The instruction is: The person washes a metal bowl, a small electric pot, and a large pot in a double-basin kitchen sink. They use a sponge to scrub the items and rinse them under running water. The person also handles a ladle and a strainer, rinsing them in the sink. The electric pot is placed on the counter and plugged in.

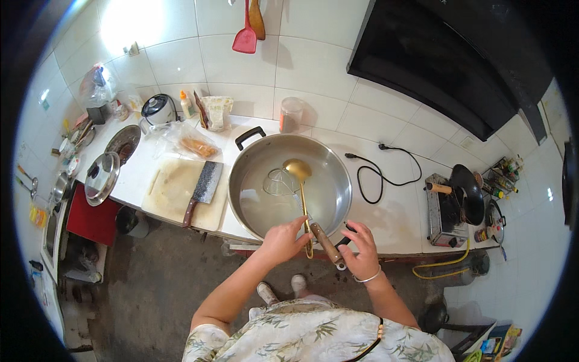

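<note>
A wide steel pot (341, 172) holding cloudy liquid stands before me. Inside it are the bowl of a gold-coloured ladle (298, 168) and a round wire strainer (280, 182). Both handles slant toward me over the near rim; the strainer's handle (325, 242) is wooden. My left hand (283, 242) reaches in from the left, closed with thumb and forefinger at the ladle's shaft. At the pot's near right, my right hand (360, 252) is open beside the strainer's handle end. Its fingers curve apart around the pot's black side handle, and firm contact cannot be made out.
Left of the pot, a cleaver (205, 186) lies on a cutting board (163, 188). Farther left are a pot lid (102, 178) and a rice cooker (159, 110). A black power cord (380, 175) lies to the right. A wok (466, 194) sits on a gas stove (445, 224).
</note>
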Available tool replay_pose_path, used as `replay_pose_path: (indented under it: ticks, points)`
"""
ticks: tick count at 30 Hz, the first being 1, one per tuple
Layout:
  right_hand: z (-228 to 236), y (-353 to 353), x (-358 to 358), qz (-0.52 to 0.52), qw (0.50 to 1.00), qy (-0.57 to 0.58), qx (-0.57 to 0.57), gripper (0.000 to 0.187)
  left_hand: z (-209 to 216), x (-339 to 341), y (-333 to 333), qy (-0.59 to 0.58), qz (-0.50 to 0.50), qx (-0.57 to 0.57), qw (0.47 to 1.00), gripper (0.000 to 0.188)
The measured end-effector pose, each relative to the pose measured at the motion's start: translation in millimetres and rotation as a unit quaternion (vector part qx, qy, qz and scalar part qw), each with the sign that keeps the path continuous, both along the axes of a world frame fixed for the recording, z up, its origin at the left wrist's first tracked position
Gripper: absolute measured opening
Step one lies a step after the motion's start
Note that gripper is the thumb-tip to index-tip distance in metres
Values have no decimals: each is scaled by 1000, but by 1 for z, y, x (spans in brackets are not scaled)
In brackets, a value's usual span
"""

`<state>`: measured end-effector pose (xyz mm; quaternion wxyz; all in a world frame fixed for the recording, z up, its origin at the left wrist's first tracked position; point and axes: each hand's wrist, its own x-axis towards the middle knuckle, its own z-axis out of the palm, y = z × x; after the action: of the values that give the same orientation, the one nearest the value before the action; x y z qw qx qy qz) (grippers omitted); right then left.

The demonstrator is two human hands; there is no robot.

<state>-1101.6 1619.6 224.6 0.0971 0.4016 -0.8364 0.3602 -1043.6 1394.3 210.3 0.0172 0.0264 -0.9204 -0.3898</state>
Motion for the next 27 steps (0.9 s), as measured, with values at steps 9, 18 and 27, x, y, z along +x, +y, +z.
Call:
replay_pose_path:
  ticks: [9,18,27]
  points:
    - [-84,16,38,-118,980,-108,-121,65,-15,-10,-64,59,39,54,996,36]
    - [-117,-63,57,-205,929,-125,-282,100,-21,-35,-144,134,90,147,976,28]
    - [-85,-113,82,-369,923,67,-80,93,-33,-59,-92,-214,-77,411,883,38]
